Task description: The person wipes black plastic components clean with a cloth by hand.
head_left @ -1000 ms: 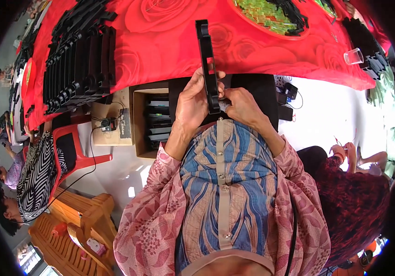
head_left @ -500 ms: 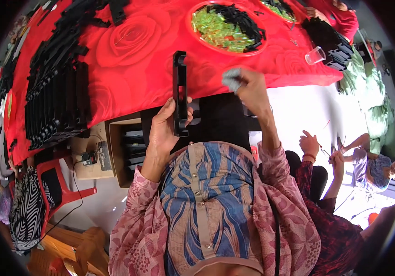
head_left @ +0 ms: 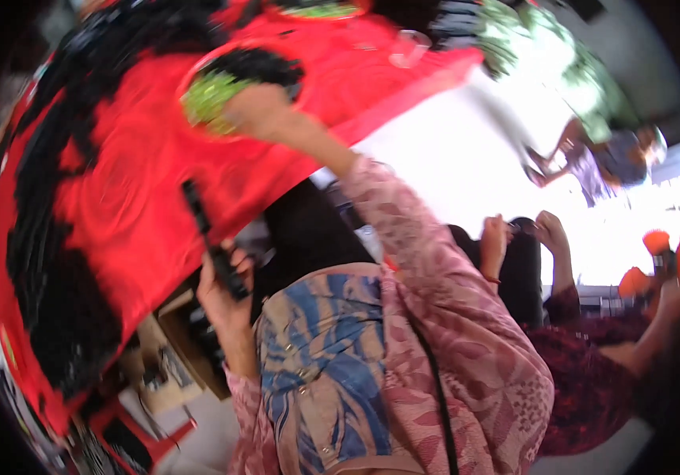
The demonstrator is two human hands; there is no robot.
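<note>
Fingers of the left hand curl around a long black part left of the frame's centre, its far end tilting to the upper left over the red tabletop. Toward the upper left, the right hand reaches over a round tray, beside green pieces and black pieces; motion blur hides its grip, so whether it is closed or holding anything I cannot tell.

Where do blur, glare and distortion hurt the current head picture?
Head view: blur, probably from motion, smears the right hand and the red tablecloth; the left hand and its black part look soft; the floor is washed out white; fisheye curvature bends the tablecloth's left edge.
</note>
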